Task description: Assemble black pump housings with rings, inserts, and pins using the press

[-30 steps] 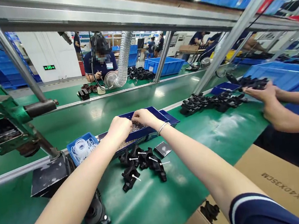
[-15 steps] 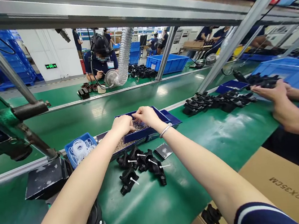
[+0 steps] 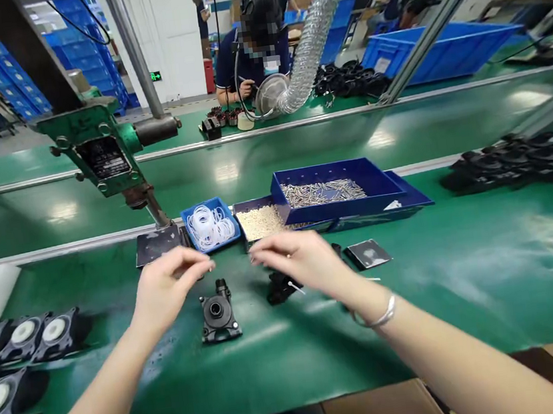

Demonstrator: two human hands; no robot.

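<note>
My left hand (image 3: 168, 284) is held above the bench with thumb and fingers pinched. A tiny shiny bit at its fingertips looks like a screw. My right hand (image 3: 303, 257) is pinched the same way, its fingertips facing the left ones; what shows there is very small, apparently screws too. Below and between the hands sits a black square pump-like housing (image 3: 217, 311) with a round hub and a threaded outlet pointing away. Under my right hand, partly hidden, lie black parts (image 3: 280, 288) with white pins. Behind stands a dark blue tray (image 3: 342, 209) of silver screws.
A blue bin (image 3: 215, 246) of white rings and a box of small beige pieces (image 3: 259, 222) stand beside the tray. A green press (image 3: 103, 154) rises at left. Several black housings with white discs (image 3: 23, 331) lie left, black parts (image 3: 518, 164) right. A co-worker (image 3: 252, 55) sits opposite.
Both hands have come out of the screw tray towards me, pinched, over the bench. The view has swung left, bringing the black housing and the row with white discs into sight.
</note>
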